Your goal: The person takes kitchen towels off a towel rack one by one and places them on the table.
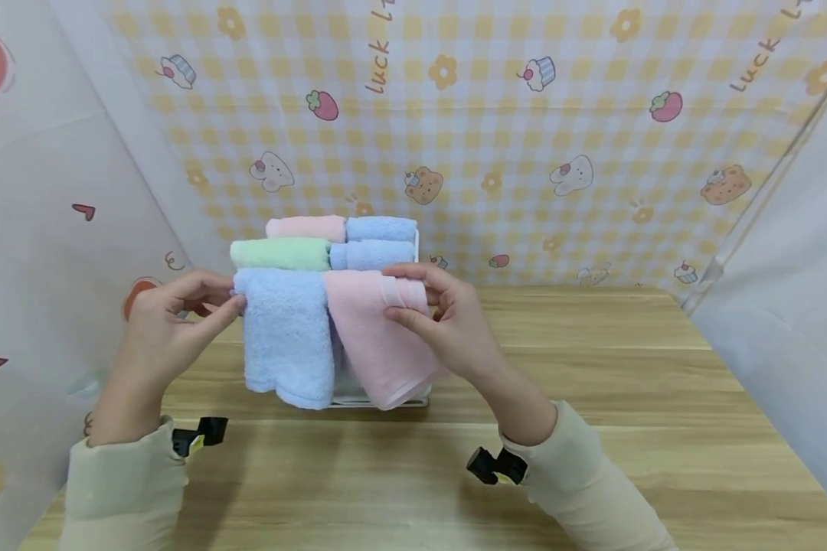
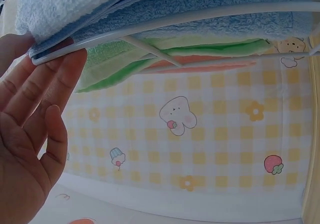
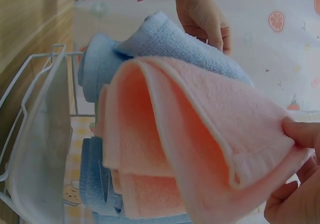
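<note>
A light blue towel (image 1: 286, 337) and a pink towel (image 1: 375, 337) hang side by side at the front of a white wire rack (image 2: 175, 20). My left hand (image 1: 155, 329) pinches the blue towel's upper left edge; in the left wrist view its fingers lie under the towel and the rack's bar end. With thumb and fingers, my right hand (image 1: 458, 325) pinches the pink towel near its upper right corner. In the right wrist view, the pink towel's folded layers (image 3: 200, 114) spread apart, with the lower part slanting toward the right hand.
Behind hang a green towel (image 1: 279, 252), a blue towel (image 1: 372, 255), another pink towel (image 1: 306, 228) and another blue towel (image 1: 382, 227). A pale tray (image 3: 42, 149) sits at the rack's base. The wooden table (image 1: 593, 428) meets a checked backdrop (image 1: 496, 115).
</note>
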A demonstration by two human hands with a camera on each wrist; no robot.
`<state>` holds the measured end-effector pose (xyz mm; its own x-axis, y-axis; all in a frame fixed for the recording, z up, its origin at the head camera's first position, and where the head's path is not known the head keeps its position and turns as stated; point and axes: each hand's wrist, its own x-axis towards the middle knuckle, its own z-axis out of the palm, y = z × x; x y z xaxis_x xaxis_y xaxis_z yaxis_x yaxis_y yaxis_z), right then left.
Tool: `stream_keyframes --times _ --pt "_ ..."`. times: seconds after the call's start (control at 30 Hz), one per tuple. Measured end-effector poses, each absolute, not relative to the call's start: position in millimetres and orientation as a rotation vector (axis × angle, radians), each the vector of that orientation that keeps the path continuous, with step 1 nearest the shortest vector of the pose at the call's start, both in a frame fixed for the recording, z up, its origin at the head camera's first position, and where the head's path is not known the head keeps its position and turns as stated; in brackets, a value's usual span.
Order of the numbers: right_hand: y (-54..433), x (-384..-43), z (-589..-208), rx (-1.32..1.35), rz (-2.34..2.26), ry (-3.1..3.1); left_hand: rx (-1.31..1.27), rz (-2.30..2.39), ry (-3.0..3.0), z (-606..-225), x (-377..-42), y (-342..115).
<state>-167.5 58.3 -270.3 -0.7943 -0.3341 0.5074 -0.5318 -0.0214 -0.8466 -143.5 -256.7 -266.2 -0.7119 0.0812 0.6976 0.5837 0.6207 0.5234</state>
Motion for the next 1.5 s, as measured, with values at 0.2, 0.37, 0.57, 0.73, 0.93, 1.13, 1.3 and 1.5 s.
stream_keyframes --times 0.2,0.37,0.57,0.73,0.93,1.13,1.3,1.5 --pt "58 -167 -267 0.843 1.771 -2.091 -0.522 -1.022 -2.206 -265 -144 -255" --pt "56 -169 -268 0.873 1.825 -2.058 -0.512 -1.018 -2.208 -264 -144 -255" --pt "53 -171 -271 0.952 1.948 -1.947 -0.499 -1.025 -2.232 -265 -143 -255" --pt "52 -174 -273 0.935 2.088 -1.863 -0.500 -1.047 -2.227 -266 -142 -255" --pt "50 -181 -275 0.924 2.218 -1.683 -0.488 -1.045 -2.228 -265 -143 -255" --pt "48 -183 -274 0.887 2.252 -1.585 -0.521 -1.065 -2.210 -263 -145 -255" --pt "49 -187 -272 0.832 2.277 -1.529 -0.567 -1.086 -2.189 -261 -147 -256" --pt "51 -188 -271 0.822 2.273 -1.435 -0.543 -1.085 -2.218 -262 -145 -257"
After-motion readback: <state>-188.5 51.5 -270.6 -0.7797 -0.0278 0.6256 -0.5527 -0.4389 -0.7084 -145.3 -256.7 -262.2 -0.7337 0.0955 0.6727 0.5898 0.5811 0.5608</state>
